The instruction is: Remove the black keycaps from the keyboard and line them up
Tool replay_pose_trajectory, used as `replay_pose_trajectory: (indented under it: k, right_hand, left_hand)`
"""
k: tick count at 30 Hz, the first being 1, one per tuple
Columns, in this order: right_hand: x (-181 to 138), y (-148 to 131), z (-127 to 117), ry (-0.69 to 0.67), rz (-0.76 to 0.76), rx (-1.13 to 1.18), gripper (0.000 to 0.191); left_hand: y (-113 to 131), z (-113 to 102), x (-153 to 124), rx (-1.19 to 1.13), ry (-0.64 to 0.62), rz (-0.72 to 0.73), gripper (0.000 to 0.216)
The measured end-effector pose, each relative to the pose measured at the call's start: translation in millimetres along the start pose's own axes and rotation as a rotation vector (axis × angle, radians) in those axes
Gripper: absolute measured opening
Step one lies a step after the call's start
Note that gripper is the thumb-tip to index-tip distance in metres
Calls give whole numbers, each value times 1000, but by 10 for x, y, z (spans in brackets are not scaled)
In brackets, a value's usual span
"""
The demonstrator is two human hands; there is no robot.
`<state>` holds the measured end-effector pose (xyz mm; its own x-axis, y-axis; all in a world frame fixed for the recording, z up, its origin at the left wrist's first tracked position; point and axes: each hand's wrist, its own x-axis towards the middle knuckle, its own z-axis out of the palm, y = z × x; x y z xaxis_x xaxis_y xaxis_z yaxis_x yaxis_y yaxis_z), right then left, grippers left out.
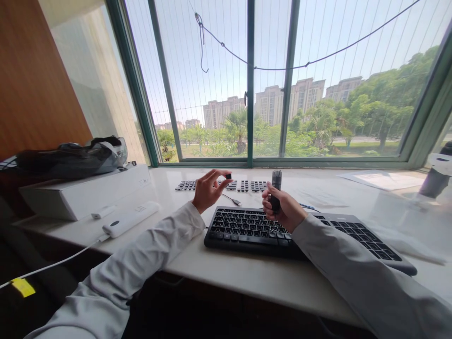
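Note:
Between the thumb and index finger of my left hand (208, 189) is a black keycap (229, 176), raised above the counter. My right hand (282, 207) is wrapped round a small black brush (276, 190), held upright with its bristly end on top. Below both hands lies a black keyboard (243, 239), and my right hand and forearm cover part of it. Many of its key positions show bare square sockets, while some keys along the front row still have caps. Behind my hands, loose keycaps (252, 186) lie in rows near the window.
A USB plug (236, 202) on a cable lies behind the keyboard. To the left are a white power strip (130, 220) with a cord and a white box (84, 193) bearing a dark bag (77, 157). Papers (383, 180) lie at right by the window (250, 117).

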<state>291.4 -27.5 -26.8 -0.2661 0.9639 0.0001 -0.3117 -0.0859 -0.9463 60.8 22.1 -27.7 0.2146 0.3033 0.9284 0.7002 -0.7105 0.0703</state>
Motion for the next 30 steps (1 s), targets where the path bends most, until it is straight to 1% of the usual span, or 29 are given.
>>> replay_pose_trajectory:
  k: [2, 5, 8, 11, 15, 19, 26, 30]
  right_hand:
    - [11, -25, -27, 17, -35, -12, 47]
    - [41, -28, -73, 28, -84, -67, 51]
    - [89, -2, -119, 17, -130, -114, 54]
    - [137, 12, -151, 26, -180, -140, 55]
    - [150, -23, -156, 66, -228, -119, 55]
    - [138, -71, -167, 129, -283, -98, 53]
    - [183, -54, -243, 167, -277, -114, 50]
    - [205, -39, -249, 175, -294, -108, 48]
  left_hand:
    - [-214, -16, 30, 124, 18, -74, 28]
    - [-577, -12, 16, 272, -45, -216, 28]
    - [-897, -6, -56, 400, -163, -347, 24]
    - [-1114, -31, -124, 515, -319, -408, 26]
    - [-1274, -82, -148, 614, -464, -410, 30]
    - [-1377, -62, -116, 633, -573, -408, 28]
    - [-1542, 168, -12, 643, -806, -383, 25]
    - [-1621, 293, 28, 652, -876, -396, 23]
